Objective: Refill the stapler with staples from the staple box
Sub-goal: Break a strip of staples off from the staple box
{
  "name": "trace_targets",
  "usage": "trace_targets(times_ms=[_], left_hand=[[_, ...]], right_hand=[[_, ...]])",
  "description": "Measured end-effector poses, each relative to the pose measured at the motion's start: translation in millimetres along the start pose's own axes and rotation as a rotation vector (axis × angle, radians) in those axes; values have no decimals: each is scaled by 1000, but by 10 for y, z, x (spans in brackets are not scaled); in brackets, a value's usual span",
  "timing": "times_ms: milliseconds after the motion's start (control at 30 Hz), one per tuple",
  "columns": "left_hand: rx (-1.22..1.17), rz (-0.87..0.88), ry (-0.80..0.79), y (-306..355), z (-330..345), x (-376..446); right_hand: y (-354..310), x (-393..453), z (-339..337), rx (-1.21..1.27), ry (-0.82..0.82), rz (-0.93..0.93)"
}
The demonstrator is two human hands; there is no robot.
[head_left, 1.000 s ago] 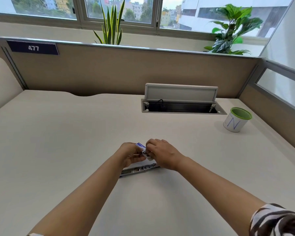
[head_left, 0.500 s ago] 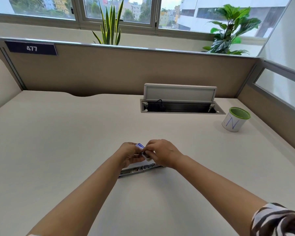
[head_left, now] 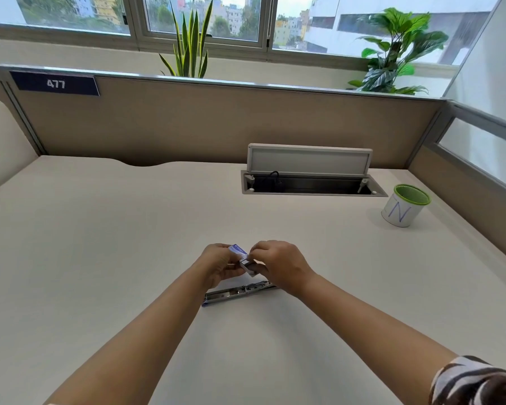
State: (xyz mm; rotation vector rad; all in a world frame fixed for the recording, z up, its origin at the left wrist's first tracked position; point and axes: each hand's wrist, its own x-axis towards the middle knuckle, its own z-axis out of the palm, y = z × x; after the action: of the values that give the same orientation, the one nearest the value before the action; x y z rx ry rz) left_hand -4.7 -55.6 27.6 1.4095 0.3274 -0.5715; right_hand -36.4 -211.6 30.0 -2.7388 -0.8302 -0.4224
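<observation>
A small blue-and-white staple box (head_left: pixel 239 252) is held just above the desk in my left hand (head_left: pixel 218 264). Its inner tray (head_left: pixel 249 266) sticks out to the right, and the fingers of my right hand (head_left: pixel 278 263) pinch at that end. Whether any staples are between those fingers is hidden. The stapler (head_left: pixel 237 292) lies opened out flat on the white desk (head_left: pixel 100 258) right below both hands, its metal staple channel facing up; its right end is covered by my right wrist.
An open cable hatch (head_left: pixel 310 182) with its lid raised sits at the back of the desk. A white cup with a green rim and a blue "N" (head_left: pixel 403 209) stands at the far right. Beige partition walls border the desk behind and to the right.
The inner tray now shows further out of the box's right end. Both hands stay in about the same place above the stapler.
</observation>
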Motion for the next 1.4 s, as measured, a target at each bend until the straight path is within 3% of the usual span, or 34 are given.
trace_targets(times_ms=[500, 900, 1167, 1400], left_hand=[[-3, -11, -14, -26, 10, -4], [-4, -27, -4, -38, 9, 28], [7, -25, -11, -12, -3, 15], [8, -25, -24, -1, -4, 14]], right_hand=[[25, -7, 85, -99, -109, -49], [-26, -26, -29, 235, -103, 189], [-44, 28, -109, 296, -151, 308], [-63, 46, -129, 203, -172, 332]])
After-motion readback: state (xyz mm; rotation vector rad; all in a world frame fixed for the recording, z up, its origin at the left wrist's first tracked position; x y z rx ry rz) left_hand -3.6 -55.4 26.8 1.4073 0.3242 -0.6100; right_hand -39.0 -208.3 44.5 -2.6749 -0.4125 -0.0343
